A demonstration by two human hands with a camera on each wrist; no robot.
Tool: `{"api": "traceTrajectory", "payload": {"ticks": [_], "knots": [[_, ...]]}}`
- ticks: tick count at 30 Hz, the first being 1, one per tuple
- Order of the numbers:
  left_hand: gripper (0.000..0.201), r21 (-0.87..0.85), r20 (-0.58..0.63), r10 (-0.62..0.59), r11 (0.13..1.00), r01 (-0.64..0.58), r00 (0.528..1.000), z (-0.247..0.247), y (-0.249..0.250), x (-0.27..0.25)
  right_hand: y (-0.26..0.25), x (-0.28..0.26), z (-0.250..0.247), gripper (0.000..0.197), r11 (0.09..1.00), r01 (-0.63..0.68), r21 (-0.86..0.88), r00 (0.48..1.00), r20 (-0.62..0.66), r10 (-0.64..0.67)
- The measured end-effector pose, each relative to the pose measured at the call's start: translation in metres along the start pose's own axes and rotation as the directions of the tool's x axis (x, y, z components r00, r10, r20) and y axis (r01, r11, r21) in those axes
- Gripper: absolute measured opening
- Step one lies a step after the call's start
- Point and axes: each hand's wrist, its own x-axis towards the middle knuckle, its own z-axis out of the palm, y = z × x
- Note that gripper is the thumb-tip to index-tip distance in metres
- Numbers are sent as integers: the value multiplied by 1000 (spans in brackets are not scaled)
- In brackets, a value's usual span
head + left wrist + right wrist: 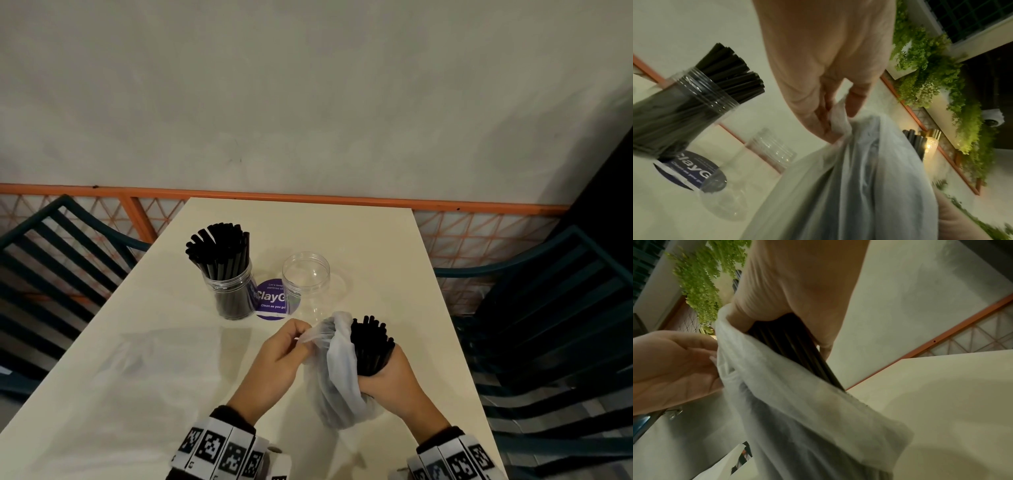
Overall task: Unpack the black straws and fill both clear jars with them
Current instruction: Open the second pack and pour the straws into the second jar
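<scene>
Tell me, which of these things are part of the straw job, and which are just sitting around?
Part of the job:
- straw bundle, gripped by right hand
- plastic bag, pinched by left hand
- filled jar
- empty jar

Just there:
- purple sticker
- table
- chairs

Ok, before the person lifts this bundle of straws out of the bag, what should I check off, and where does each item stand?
1. Right hand grips the bundle of black straws: ok.
2. Left hand pinches the thin white plastic bag to peel it away: ok.
3. Bag clear of the straws: not ok, it wraps their lower part.
4. Empty clear plastic jar upright, mouth open: ok.
5. Other clear jar already filled with straws: ok.
6. Any straws loose in the bag: cannot tell.
</scene>
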Motion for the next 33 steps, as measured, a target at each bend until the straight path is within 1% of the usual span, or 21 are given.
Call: {"api": "traceTrajectory", "payload": {"ticks": [2,3,4,5,7,9,11,13,16,17,18,19,20,22,24,25,26,28,31,32,33], "knots": [[31,-21,86,3,1000,-1,996,-6,2,-1,0,0,-2,45,1000,5,14,998,-57,-4],[34,-22,83,14,1000,-12,996,-8,2,1,1,1,-3,42,1000,3,11,997,-72,-2],[32,-16,44,32,999,-32,998,-9,2,2,0,2,-4,37,1000,0,3,998,-70,1],[25,0,-20,48,999,-48,999,-9,1,4,-1,2,-4,32,1000,-9,-2,998,-58,9],[10,30,-135,50,998,-46,990,-7,1,8,0,2,-6,33,1000,-22,4,999,-44,22],[12,9,-154,15,1000,-14,988,-3,-1,9,-1,0,-11,33,999,-32,24,999,-21,32],[18,-72,-137,-44,997,34,990,1,-5,6,-3,-3,-15,35,998,-43,53,999,24,42],[20,-155,-87,-95,985,81,992,5,-10,3,-3,-5,-17,50,996,-65,64,994,88,59],[11,-232,-11,-116,966,111,993,4,-13,1,-1,-5,-13,80,998,-64,18,986,156,60],[18,-250,17,-103,963,104,995,3,-11,2,1,-4,-11,87,998,-56,2,985,165,55],[31,-256,50,-84,962,94,995,2,-10,3,2,-3,-10,92,999,-52,-13,984,172,53],[38,-242,86,-70,966,89,994,1,-8,3,3,-2,-8,94,998,-50,-29,982,183,54],[39,-238,108,-64,967,89,992,0,-6,4,4,0,-7,95,998,-48,-47,978,199,56],[34,-315,120,-74,943,109,990,-3,-5,4,4,1,-5,94,995,-42,-89,971,230,62],[31,-406,101,-79,907,114,992,-5,-6,4,6,2,-4,92,993,-48,-112,965,251,75],[34,-413,78,-78,905,103,994,-6,-6,4,7,2,-4,90,991,-53,-120,961,265,83],[37,-396,60,-75,914,92,995,-6,-7,4,7,2,-4,88,990,-60,-128,955,280,94],[33,-348,10,-84,934,82,996,-7,-8,3,6,1,-3,85,988,-72,-137,946,306,111],[8,-341,-56,-129,934,102,990,-9,-11,3,5,1,-3,82,987,-71,-144,943,314,113],[6,-315,-78,-133,944,102,988,-9,-12,3,4,0,-3,81,987,-69,-146,942,316,112],[13,-283,-91,-132,954,102,987,-9,-12,3,4,0,-2,80,987,-70,-145,940,321,114]]}}
